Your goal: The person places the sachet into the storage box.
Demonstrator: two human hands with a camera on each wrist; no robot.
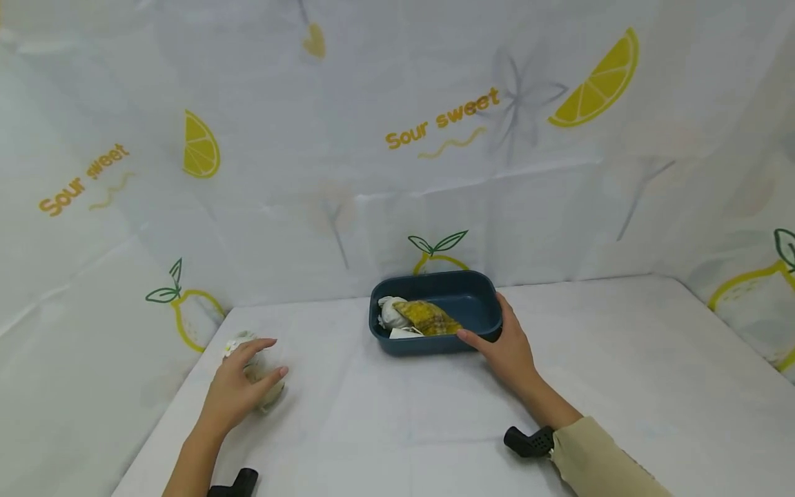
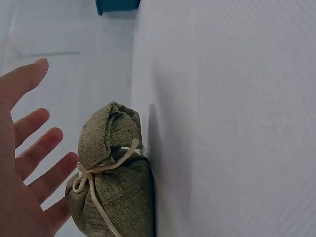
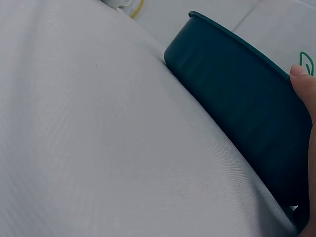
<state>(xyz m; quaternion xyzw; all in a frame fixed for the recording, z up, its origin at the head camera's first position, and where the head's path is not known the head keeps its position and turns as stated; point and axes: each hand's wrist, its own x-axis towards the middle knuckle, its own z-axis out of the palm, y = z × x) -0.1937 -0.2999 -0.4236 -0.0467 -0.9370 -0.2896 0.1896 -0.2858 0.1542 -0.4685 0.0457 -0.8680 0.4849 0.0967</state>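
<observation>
Pouch (image 2: 111, 187) coarse olive burlap; bin (image 3: 237, 108) smooth matt plastic; tablecloth (image 3: 98, 148) fine-woven.

- Left hand (image 1: 239, 386): forearm bare, reaching forward, palm down, fingers spread and only loosely bent.
- Right hand (image 1: 506, 348): sleeved forearm extended forward, thumb pointing left, fingers curved away out of view.

The tub (image 1: 475, 304) stands on the bench (image 1: 621, 373) near its far edge, about midway along. In the tub, a patterned pouch (image 1: 427, 317) lies right of a pale pouch (image 1: 391, 312). The right hand (image 1: 506, 345) rests against the tub's near right corner. The burlap pouch (image 2: 111, 185) lies toward the bench's left edge, under the left hand (image 1: 239, 386).
</observation>
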